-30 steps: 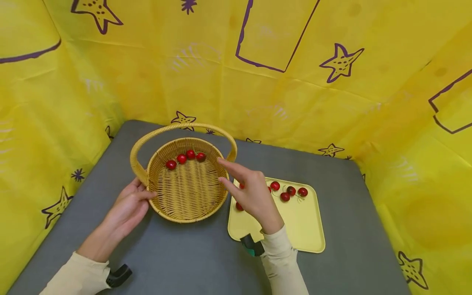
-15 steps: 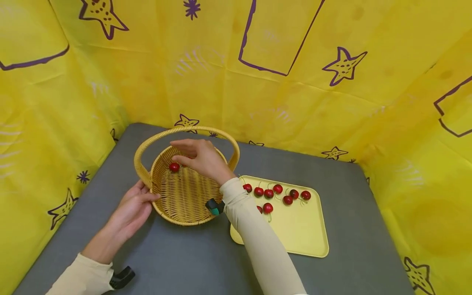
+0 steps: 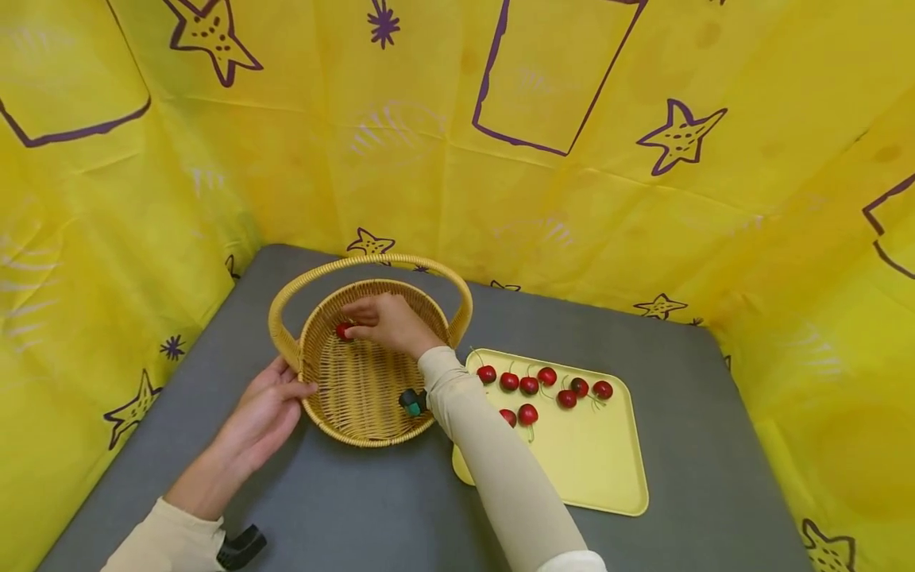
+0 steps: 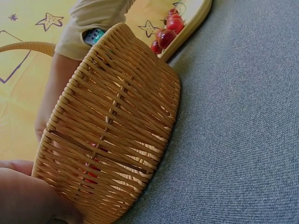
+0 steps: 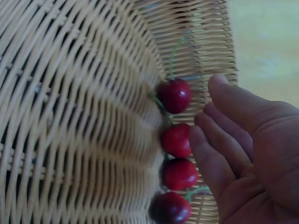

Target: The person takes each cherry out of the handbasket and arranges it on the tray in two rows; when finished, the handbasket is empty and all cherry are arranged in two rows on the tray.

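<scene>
A round woven basket [image 3: 350, 397] with a tall arched handle stands at the left of the table. My left hand [image 3: 268, 409] grips its left rim, thumb over the edge and fingers below on the outside. Inside the basket, my right hand [image 3: 393, 324] reaches toward the far-left wall with thumb and fingers apart. In the right wrist view, several red cherries [image 5: 174, 95] with green stems lie in a row along the wall. A fingertip of the right hand is right at one of them. From the head, that hand covers most of this row, leaving one cherry [image 3: 343, 331] showing.
To the right of the basket lies a pale yellow tray [image 3: 593, 469] with several cherries [image 3: 527, 414] on it; the right sleeve [image 3: 500, 461] crosses its left side. A grey cloth [image 3: 343, 508] covers the table. Yellow patterned curtains [image 3: 557, 206] close off the back and sides.
My right hand has moved left from the basket's right rim and then down inside, to the cherries by the wall. My left hand keeps its hold on the rim. The head view has shifted slightly.
</scene>
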Demonstrator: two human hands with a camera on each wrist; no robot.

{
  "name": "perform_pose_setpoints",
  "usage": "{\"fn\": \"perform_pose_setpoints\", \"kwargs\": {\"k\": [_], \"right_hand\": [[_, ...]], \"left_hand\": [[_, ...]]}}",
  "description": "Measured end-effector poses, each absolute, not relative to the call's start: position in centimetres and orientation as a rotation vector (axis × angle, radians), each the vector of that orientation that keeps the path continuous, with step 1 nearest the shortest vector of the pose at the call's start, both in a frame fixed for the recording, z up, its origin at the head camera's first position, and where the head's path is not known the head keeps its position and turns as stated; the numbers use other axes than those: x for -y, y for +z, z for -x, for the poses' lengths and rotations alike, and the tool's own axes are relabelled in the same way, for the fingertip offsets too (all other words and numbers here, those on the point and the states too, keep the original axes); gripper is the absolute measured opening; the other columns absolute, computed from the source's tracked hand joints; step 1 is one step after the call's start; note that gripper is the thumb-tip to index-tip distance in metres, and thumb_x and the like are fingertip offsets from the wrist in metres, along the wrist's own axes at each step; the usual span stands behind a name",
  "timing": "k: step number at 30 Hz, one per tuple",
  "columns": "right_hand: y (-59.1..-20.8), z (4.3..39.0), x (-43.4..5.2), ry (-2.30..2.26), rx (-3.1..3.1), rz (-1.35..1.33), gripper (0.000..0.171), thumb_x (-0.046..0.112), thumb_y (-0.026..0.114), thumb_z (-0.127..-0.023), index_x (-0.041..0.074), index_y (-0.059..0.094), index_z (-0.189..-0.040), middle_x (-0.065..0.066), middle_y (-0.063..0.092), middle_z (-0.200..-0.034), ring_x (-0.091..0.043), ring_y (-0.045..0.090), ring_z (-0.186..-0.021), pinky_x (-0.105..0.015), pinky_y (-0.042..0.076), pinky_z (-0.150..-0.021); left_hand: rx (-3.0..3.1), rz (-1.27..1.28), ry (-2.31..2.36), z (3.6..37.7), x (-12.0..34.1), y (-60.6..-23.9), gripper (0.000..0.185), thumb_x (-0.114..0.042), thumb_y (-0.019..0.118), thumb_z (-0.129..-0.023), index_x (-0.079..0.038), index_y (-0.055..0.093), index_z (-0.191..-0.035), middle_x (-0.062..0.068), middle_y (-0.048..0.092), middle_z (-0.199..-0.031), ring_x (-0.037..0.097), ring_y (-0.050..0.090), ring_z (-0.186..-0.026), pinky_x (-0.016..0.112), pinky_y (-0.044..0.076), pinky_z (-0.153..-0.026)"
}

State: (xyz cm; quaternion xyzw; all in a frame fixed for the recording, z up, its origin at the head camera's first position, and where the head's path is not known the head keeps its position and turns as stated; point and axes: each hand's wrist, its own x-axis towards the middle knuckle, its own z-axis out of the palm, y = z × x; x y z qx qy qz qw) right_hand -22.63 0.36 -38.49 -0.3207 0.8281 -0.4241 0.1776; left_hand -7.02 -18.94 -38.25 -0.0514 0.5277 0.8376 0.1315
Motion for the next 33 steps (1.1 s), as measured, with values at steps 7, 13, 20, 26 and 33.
{"fn": "perform_pose_setpoints", "kwargs": {"k": [7,13,20,26,33], "right_hand": [[-39.3,22.7,-0.1,-1.151,-2.387,0.928,0.041,0.015,0.075,-0.099,0.007,0.07,-0.139,-0.006,0.073,-0.133,-0.012,0.069,-0.123,-0.013,0.05,-0.097],[-39.1,22.7,0.1,-1.049,-2.446,0.949,0.039,0.014,0.077,-0.098,0.008,0.073,-0.136,-0.004,0.074,-0.131,-0.012,0.07,-0.121,-0.013,0.05,-0.096],[-39.4,22.3,0.3,-0.923,-2.496,0.965,0.036,0.015,0.078,-0.097,0.011,0.075,-0.133,-0.002,0.075,-0.129,-0.01,0.069,-0.121,-0.013,0.05,-0.097],[-39.1,22.2,0.2,-0.929,-2.5,0.998,0.034,0.012,0.078,-0.097,0.011,0.076,-0.131,-0.001,0.076,-0.128,-0.009,0.069,-0.12,-0.013,0.05,-0.096],[-36.8,21.6,-0.2,-1.045,-2.452,1.064,0.035,0.01,0.076,-0.099,0.016,0.075,-0.133,0.004,0.075,-0.127,-0.001,0.066,-0.117,-0.014,0.05,-0.094]], "left_hand": [[-1.523,0.137,2.416,7.1,18.4,-38.0,0.092,0.02,0.036,-0.099,-0.013,-0.014,-0.169,0.011,-0.012,-0.177,0.024,-0.007,-0.162,0.037,0.005,-0.131],[-1.529,0.142,2.417,7.4,18.1,-38.0,0.091,0.02,0.036,-0.099,-0.013,-0.012,-0.169,0.011,-0.01,-0.177,0.023,-0.005,-0.162,0.036,0.007,-0.131],[-1.515,0.157,2.427,7.5,18.0,-38.1,0.09,0.02,0.036,-0.098,-0.011,-0.012,-0.169,0.012,-0.01,-0.177,0.023,-0.005,-0.162,0.035,0.006,-0.131],[-1.51,0.161,2.427,7.5,18.1,-38.2,0.091,0.021,0.035,-0.098,-0.012,-0.013,-0.169,0.012,-0.011,-0.177,0.022,-0.006,-0.162,0.034,0.006,-0.13],[-1.52,0.19,2.427,7.2,18.8,-38.3,0.094,0.02,0.037,-0.099,-0.013,-0.016,-0.168,0.009,-0.014,-0.177,0.02,-0.008,-0.161,0.032,0.006,-0.13]]}}
